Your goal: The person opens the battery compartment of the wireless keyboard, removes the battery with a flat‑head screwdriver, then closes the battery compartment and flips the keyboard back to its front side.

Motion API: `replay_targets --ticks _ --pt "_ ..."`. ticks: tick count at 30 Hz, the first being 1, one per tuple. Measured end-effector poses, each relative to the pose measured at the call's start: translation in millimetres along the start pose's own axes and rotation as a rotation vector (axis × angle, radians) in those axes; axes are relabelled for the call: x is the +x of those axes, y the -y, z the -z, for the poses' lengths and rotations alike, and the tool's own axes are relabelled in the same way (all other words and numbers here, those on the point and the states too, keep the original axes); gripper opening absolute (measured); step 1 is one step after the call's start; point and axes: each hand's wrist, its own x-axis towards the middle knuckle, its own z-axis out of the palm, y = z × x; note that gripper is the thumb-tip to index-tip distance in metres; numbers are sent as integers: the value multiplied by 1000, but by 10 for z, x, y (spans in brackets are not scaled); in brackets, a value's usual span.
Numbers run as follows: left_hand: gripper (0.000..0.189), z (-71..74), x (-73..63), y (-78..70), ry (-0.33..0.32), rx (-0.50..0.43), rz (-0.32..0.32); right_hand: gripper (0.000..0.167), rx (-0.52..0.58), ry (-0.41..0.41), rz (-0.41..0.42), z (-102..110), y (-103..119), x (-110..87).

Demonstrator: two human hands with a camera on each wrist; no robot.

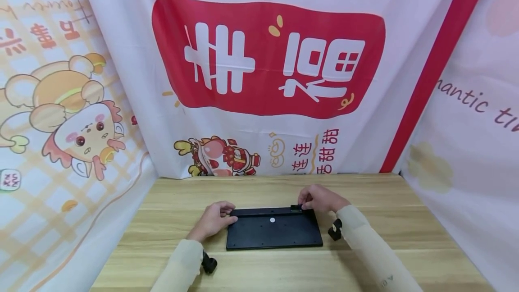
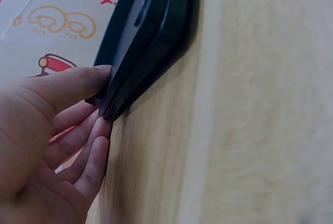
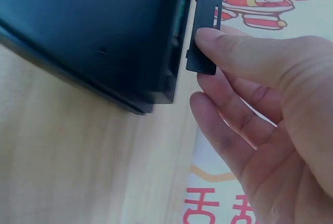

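Observation:
A black keyboard (image 1: 273, 234) lies underside up on the wooden table, with a raised bar along its far edge and a small white round sticker. At its far left corner my left hand (image 1: 214, 221) grips the end, thumb (image 2: 93, 81) on top and fingers curled beneath. My right hand (image 1: 322, 198) is at the far right corner and pinches a small black battery cover (image 3: 206, 13) between thumb and fingers. In the right wrist view the cover is held just beside the bar's battery compartment (image 3: 182, 8), where something green shows inside.
The light wooden table (image 1: 170, 193) extends around the keyboard. Behind it hangs a white cloth (image 1: 251, 134) with a red printed panel, and printed cloths hang at the left and right. Black camera mounts (image 1: 209, 263) sit at both wrists.

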Motion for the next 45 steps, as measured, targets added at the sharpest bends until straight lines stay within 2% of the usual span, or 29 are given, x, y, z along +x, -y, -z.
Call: replay_targets --ticks 8,15,24,31,34,38,41,45 --pt "33 -60 18 38 8 -5 -15 10 -33 -29 51 106 -100 64" --pt "34 -94 15 29 30 -21 -34 13 18 -49 -51 73 -299 84" --pt "35 -104 -16 31 36 -11 -31 13 16 -109 -40 -71 -484 56" --pt "34 -100 -6 9 36 -18 -43 12 2 -105 -133 -99 -502 74" --pt "33 -93 -3 13 35 -21 -40 12 6 -96 -164 -52 -478 66" --pt "33 -72 0 11 18 -13 -38 17 -9 -96 -135 90 -422 4" --pt "33 -41 -2 1 -1 -8 -38 21 -52 -106 -83 218 -373 -80" --pt "33 2 -13 -8 -15 -8 -27 27 -85 -122 -89 360 -314 -264"
